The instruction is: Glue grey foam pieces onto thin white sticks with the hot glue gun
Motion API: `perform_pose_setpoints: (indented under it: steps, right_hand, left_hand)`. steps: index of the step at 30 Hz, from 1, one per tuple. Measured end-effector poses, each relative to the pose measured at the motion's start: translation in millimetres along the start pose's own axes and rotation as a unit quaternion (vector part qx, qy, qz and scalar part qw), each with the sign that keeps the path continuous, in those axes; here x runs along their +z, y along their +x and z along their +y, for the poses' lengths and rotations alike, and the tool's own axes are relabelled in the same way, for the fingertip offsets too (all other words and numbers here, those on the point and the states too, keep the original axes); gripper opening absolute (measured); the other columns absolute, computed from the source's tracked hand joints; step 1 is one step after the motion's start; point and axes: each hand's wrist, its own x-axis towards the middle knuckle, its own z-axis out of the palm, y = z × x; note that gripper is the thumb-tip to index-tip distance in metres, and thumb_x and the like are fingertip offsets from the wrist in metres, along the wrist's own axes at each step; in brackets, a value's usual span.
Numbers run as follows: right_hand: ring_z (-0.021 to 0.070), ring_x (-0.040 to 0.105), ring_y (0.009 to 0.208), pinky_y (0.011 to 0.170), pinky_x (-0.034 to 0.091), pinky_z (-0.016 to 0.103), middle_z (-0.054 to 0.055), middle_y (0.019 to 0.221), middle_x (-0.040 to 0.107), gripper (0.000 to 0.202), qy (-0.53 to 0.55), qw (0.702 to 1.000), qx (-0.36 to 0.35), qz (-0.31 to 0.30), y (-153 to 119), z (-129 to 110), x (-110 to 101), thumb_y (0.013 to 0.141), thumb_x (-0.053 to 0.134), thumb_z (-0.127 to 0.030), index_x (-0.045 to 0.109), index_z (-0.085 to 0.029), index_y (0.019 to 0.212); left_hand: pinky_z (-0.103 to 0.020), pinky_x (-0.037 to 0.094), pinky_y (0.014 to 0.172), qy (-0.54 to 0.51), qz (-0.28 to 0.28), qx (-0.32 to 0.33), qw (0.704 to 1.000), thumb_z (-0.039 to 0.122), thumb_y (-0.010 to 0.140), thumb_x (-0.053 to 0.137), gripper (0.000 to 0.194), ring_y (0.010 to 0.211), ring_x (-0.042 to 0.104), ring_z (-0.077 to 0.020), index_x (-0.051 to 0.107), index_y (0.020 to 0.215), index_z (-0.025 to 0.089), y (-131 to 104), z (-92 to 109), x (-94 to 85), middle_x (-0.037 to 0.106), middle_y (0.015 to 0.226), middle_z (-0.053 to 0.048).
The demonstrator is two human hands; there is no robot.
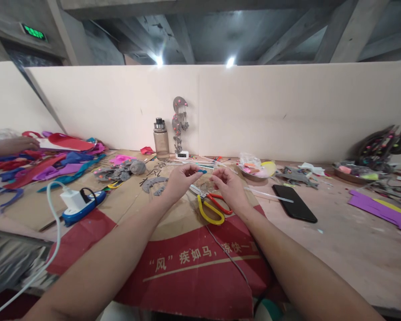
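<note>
By the left hand [182,180], a small teal piece [203,171] is gripped, best pinched lightly; whether anything is held by the nearly closed right hand [231,187] cannot be told. Scissors [214,221] are laid nearby on cardboard [187,285].

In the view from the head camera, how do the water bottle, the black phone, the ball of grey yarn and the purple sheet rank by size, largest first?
Purple sheet
Black phone and water bottle: too alike to rank
Ball of grey yarn
</note>
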Motion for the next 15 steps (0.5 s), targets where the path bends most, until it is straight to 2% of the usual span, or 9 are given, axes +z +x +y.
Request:
perform_pose_setpoints:
  steps: [2, 4, 8, 12, 15]
  right_hand:
    - [0.0126, 0.053, 0.067, 0.065, 0.045, 0.027, 0.0, 0.079, 0.059, 0.017, -0.026, 0.999, -0.028, 0.007, 0, -4, -2, 0.083, 0.056, -0.036, 0.056, -0.02, 0.087]
    - [0.0137, 0.054, 0.073, 0.069, 0.045, 0.028, 0.002, 0.086, 0.061, 0.02, -0.055, 0.997, -0.058, 0.015, -1, -9, -3, 0.083, 0.056, -0.035, 0.059, -0.019, 0.095]
    - [0.0152, 0.056, 0.079, 0.072, 0.045, 0.029, 0.005, 0.092, 0.062, 0.025, -0.121, 0.988, -0.097, 0.011, -3, -15, -3, 0.081, 0.06, -0.031, 0.061, -0.018, 0.102]
    - [0.015, 0.054, 0.075, 0.069, 0.042, 0.028, 0.003, 0.086, 0.062, 0.014, -0.144, 0.984, -0.104, 0.001, -5, -15, -2, 0.081, 0.059, -0.03, 0.063, -0.018, 0.086]
    - [0.0143, 0.053, 0.072, 0.068, 0.041, 0.027, 0.002, 0.078, 0.061, 0.014, -0.092, 0.994, -0.062, 0.015, -5, -15, -1, 0.079, 0.059, -0.032, 0.061, -0.018, 0.079]
  left_hand:
    - [-0.024, 0.038, 0.061, 0.061, 0.016, 0.055, 0.997, 0.033, 0.076, 0.067, 0.017, 0.064, 0.051, -0.0116, 0.067, 0.08, 0.016, 1, -1, -3.6, 0.062, 0.072, -0.001]
    - [-0.024, 0.039, 0.063, 0.121, 0.02, 0.108, 0.987, 0.03, 0.079, 0.065, 0.013, 0.067, 0.053, -0.0121, 0.068, 0.083, 0.017, 2, -3, -5.8, 0.064, 0.077, -0.002]
    - [-0.024, 0.038, 0.062, 0.2, -0.001, 0.172, 0.964, 0.023, 0.081, 0.062, 0.009, 0.063, 0.051, -0.011, 0.069, 0.083, 0.019, 1, -2, -5.1, 0.063, 0.074, -0.001]
    - [-0.024, 0.039, 0.064, 0.218, -0.032, 0.173, 0.96, 0.024, 0.081, 0.062, 0.01, 0.065, 0.052, -0.0116, 0.07, 0.084, 0.019, -2, -1, -1.0, 0.063, 0.075, -0.001]
    - [-0.025, 0.039, 0.064, 0.19, -0.049, 0.128, 0.972, 0.028, 0.081, 0.062, 0.012, 0.065, 0.052, -0.012, 0.068, 0.081, 0.018, -3, -1, 2.0, 0.063, 0.072, -0.001]
